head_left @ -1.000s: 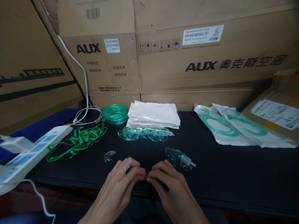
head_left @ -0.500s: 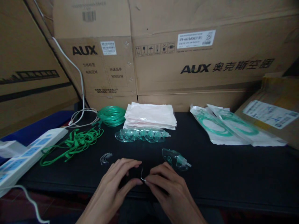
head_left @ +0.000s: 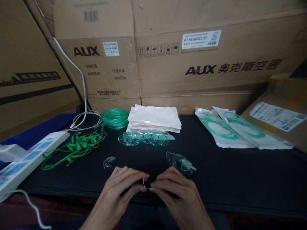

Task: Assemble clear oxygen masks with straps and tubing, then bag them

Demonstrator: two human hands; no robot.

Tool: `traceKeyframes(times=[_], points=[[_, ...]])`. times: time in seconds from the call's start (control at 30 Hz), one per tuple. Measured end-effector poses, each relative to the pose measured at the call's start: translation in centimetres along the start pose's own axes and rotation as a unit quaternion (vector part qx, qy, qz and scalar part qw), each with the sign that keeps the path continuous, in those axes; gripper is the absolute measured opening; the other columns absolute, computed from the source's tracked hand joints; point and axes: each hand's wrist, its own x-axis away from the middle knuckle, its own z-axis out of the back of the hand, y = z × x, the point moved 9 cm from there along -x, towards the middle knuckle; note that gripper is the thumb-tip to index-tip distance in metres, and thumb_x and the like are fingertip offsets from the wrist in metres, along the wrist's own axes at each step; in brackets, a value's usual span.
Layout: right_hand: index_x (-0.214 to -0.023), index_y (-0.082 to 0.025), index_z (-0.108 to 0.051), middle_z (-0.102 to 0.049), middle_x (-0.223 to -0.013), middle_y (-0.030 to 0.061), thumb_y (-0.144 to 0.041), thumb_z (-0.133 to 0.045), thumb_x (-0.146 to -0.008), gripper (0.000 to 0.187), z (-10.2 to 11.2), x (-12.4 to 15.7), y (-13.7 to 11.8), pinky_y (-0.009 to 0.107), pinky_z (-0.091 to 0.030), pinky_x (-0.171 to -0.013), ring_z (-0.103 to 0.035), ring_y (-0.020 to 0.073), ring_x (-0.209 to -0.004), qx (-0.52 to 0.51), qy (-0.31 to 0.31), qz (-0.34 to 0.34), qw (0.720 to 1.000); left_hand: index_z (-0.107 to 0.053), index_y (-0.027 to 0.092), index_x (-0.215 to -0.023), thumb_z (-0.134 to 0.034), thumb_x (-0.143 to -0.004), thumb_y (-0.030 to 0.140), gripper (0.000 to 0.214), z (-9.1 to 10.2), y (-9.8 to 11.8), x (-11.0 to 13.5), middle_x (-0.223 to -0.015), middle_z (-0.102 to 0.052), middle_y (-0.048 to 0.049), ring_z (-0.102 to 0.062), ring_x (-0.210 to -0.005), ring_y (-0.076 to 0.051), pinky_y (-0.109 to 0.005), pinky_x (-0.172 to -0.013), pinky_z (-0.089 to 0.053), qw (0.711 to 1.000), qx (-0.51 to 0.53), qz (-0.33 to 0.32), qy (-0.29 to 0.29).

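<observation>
Between my two hands, over the front of the black table, is a thin bent metal nose clip (head_left: 144, 183). The thumb and fingers of my right hand (head_left: 178, 191) pinch one end of it. My left hand (head_left: 122, 190) closes thumb and fingertips around the other, upturned part. Just beyond my right hand lies a clear green oxygen mask (head_left: 178, 161) with a pale connector. Several more loose nose clips (head_left: 109, 162) lie in a small bunch beyond my left hand.
Behind are a row of stacked masks (head_left: 146, 138), white packets (head_left: 154, 118) and coiled green tubing (head_left: 114, 118). Green elastic cords (head_left: 79, 145) and a power strip (head_left: 35, 155) lie left. Bagged tubing (head_left: 230, 131) and a carton (head_left: 280, 108) stand right. Large cartons (head_left: 163, 76) wall the back.
My left hand has moved right and its thumb and fingers have closed onto the nose clip. The clip sits slightly lower, its end still pinched in my right hand.
</observation>
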Motion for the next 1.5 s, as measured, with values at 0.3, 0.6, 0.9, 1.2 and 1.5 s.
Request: traceKeyframes(times=[0.3, 0.6, 0.9, 1.2, 1.5], points=[[-0.095, -0.021, -0.082, -0.075, -0.084, 0.0028, -0.009, -0.072, -0.092, 0.016, -1.1, 0.1, 0.4, 0.024, -0.057, -0.068, -0.068, 0.0170, -0.078, 0.029, -0.049, -0.015, 0.998, -0.068, 0.039, -0.133, -0.068, -0.099, 0.035, 0.034, 0.6, -0.6, -0.5, -0.112, -0.080, 0.0016, -0.071, -0.087, -0.017, -0.028, -0.083, -0.057, 0.999, 0.015, 0.024, 0.032], [-0.089, -0.023, -0.082, -0.072, -0.081, 0.0034, -0.018, -0.058, -0.102, 0.027, -1.4, 0.3, 0.8, 0.025, -0.056, -0.063, -0.067, 0.0168, -0.074, 0.076, -0.042, -0.009, 0.996, -0.073, 0.035, -0.122, -0.064, -0.101, 0.027, 0.024, 0.2, 0.2, -0.2, -0.120, -0.076, -0.0001, -0.073, -0.105, -0.019, -0.030, -0.097, -0.057, 1.000, 0.005, 0.015, 0.014], [-0.112, -0.015, -0.078, -0.075, -0.092, 0.0085, -0.014, -0.063, -0.099, 0.021, -0.5, 0.5, -0.1, 0.024, -0.064, -0.072, -0.074, 0.0176, -0.081, 0.099, -0.026, 0.059, 0.993, -0.074, 0.028, -0.106, -0.053, -0.106, 0.019, 0.023, 1.1, 0.9, 0.0, -0.108, -0.076, -0.0005, -0.073, -0.098, -0.016, -0.025, -0.094, -0.058, 0.996, -0.073, -0.038, 0.015], [-0.123, -0.024, -0.072, -0.078, -0.105, 0.0059, -0.006, -0.064, -0.093, 0.036, 5.7, 1.5, -2.1, 0.025, -0.064, -0.090, -0.077, 0.0188, -0.095, 0.172, -0.006, 0.114, 0.979, -0.075, 0.030, -0.106, -0.054, -0.102, 0.018, 0.025, 5.2, -3.2, 0.0, -0.111, -0.079, 0.0010, -0.070, -0.111, -0.020, -0.032, -0.098, -0.055, 0.981, -0.188, -0.035, -0.017], [-0.119, -0.026, -0.073, -0.072, -0.111, 0.0066, -0.027, -0.060, -0.101, 0.022, 9.2, 1.5, 0.0, 0.022, -0.064, -0.087, -0.076, 0.0174, -0.098, 0.276, 0.077, 0.061, 0.956, -0.074, 0.028, -0.106, -0.050, -0.099, 0.024, 0.024, 7.1, -3.1, -0.4, -0.119, -0.076, -0.0031, -0.070, -0.112, -0.024, -0.040, -0.097, -0.056, 0.969, -0.246, -0.008, 0.011]])
